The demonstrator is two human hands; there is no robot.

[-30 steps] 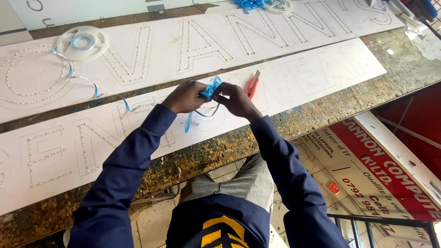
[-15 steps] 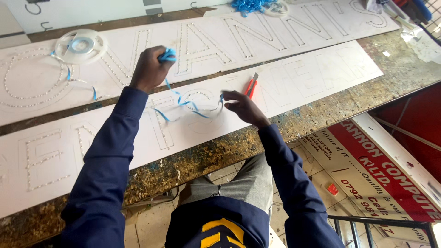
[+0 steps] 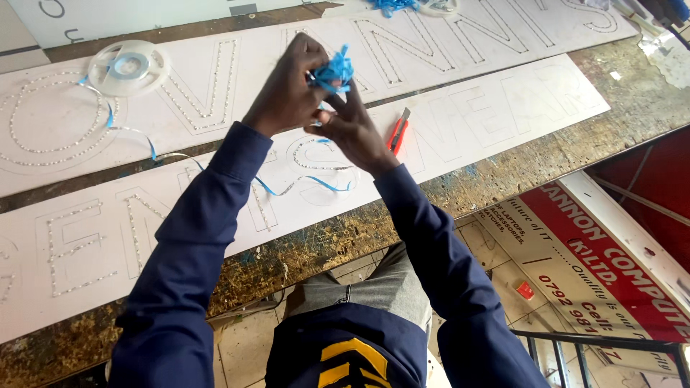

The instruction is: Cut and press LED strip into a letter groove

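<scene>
Both hands, left hand (image 3: 287, 90) and right hand (image 3: 352, 129), are pinched together on a crumpled blue strip (image 3: 333, 72). Red cutter (image 3: 397, 134) lies on the white board (image 3: 503, 115) at 3 o'clock.

We see a crumpled wad of thin blue plastic film (image 3: 334, 72) — a peeled backing strip bunched into a small ragged ball — pinched between our left hand (image 3: 287, 90) and our right hand (image 3: 352, 129), raised above the long white sign panels on the workbench. Frayed ends stick up out of the wad. A loose length of narrow blue-and-clear strip (image 3: 302, 183) curls in loops on the nearer white panel (image 3: 503, 115) — close to the workbench's near edge.
</scene>
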